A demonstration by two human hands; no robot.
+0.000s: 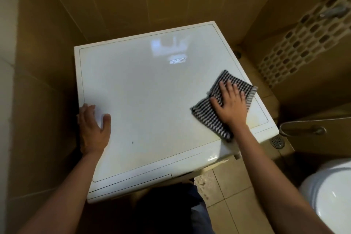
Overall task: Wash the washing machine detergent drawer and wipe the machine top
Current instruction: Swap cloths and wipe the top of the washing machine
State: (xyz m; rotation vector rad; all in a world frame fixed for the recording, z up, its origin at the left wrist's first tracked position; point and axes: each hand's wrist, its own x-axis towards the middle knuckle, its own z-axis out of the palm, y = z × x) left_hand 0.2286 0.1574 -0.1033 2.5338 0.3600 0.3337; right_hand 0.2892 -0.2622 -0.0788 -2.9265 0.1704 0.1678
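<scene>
The white washing machine top [148,97] fills the middle of the head view, glossy with a window reflection near its back. A black-and-white checked cloth [212,114] lies flat on the top's right side. My right hand [230,103] presses on the cloth with straight, spread fingers. My left hand [93,129] rests on the top's left edge, fingers relaxed and holding nothing. The detergent drawer is not in view.
Tan tiled walls stand close behind and to the left of the machine. A white toilet [330,197] sits at the lower right, with a floor drain [277,141] and a metal hose handle [303,130] beside the machine. A patterned tile strip [303,43] runs up the right wall.
</scene>
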